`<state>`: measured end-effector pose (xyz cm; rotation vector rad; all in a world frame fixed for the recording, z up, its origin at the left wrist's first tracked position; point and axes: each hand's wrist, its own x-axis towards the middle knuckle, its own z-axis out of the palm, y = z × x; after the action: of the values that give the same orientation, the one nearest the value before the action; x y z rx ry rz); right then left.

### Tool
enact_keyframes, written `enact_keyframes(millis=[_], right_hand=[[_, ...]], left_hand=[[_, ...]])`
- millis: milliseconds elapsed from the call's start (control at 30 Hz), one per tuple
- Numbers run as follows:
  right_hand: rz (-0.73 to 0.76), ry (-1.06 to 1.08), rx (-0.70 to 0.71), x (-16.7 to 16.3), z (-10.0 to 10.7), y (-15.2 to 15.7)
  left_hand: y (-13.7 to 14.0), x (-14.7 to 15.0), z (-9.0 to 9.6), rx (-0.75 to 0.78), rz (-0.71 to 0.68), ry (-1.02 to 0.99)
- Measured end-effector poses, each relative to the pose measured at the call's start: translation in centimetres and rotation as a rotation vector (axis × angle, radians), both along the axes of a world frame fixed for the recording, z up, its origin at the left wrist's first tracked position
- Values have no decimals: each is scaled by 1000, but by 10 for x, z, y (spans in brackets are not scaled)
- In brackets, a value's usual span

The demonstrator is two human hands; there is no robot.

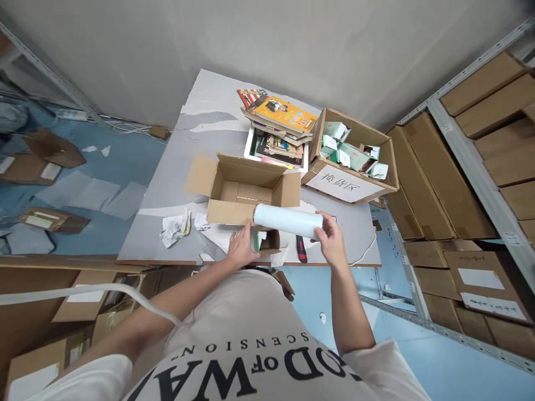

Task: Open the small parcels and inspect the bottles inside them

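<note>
A light-blue cylindrical roll lies nearly level in the air, gripped at its right end by my right hand. Its left end is over the front flap of an open cardboard box, whose visible inside is bare cardboard. My left hand is beside that flap, fingers apart, close against a small open brown box with a green and white piece at its left end. Whether the fingers press on the small box is unclear. A red and black utility knife lies below the roll.
Books are stacked in a white bin behind the box. Right of it stands a carton of green-white small boxes. Crumpled paper lies left on the table. Carton-filled shelves line the right; a white cable crosses my left arm.
</note>
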<state>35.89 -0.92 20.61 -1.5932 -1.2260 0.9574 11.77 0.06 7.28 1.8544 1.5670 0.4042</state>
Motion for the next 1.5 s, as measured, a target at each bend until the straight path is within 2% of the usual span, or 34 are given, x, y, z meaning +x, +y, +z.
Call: enact_keyframes(millis=[100, 167, 267, 367, 433, 500, 600, 700, 767, 867, 900, 967, 1033, 1100, 1233, 1367, 1433, 1500], right_hand=[[-98, 376, -62, -21, -24, 4], [-150, 615, -93, -40, -34, 6], [-166, 988, -179, -71, -40, 8], [-146, 1279, -293, -99, -39, 7], [-131, 1402, -343, -114, -36, 5], [-113, 1488, -381, -124, -35, 3], [-84, 1568, -454, -132, -34, 0], [-36, 1543, -526, -135, -36, -2], [29, 1454, -556, -133, -38, -3], [155, 1206, -596, -120, -42, -3], [154, 1083, -569, -112, -43, -1], [40, 786, -386, -95, -39, 5], [-106, 497, -98, -78, -28, 16], [-101, 322, 112, -68, -11, 32], [96, 209, 218, -68, 20, 68], [92, 217, 225, -72, 22, 87], [88, 320, 201, -70, 18, 91], [94, 417, 159, -68, 15, 93]], left_hand=[[-7, -12, 16, -27, 104, 58], [-9, -19, 29, 14, 167, 42], [-3, -24, 51, 178, 172, -156], [12, -19, 73, 306, 108, -476], [23, -12, 83, 246, 16, -733], [31, -6, 87, 84, -104, -951], [34, 0, 86, -126, -124, -1105], [29, 2, 82, -189, -17, -1151], [26, 3, 82, -192, 29, -1148], [26, 3, 84, -164, 68, -1126], [27, 3, 84, -146, 81, -1107], [27, 2, 85, -100, 116, -1041], [25, 2, 84, -54, 152, -954], [21, 5, 81, -23, 177, -878], [11, 12, 75, -1, 159, -793], [6, 12, 72, -59, 137, -831], [5, 9, 72, -176, 132, -1007], [2, 6, 74, -443, 72, -1237]])
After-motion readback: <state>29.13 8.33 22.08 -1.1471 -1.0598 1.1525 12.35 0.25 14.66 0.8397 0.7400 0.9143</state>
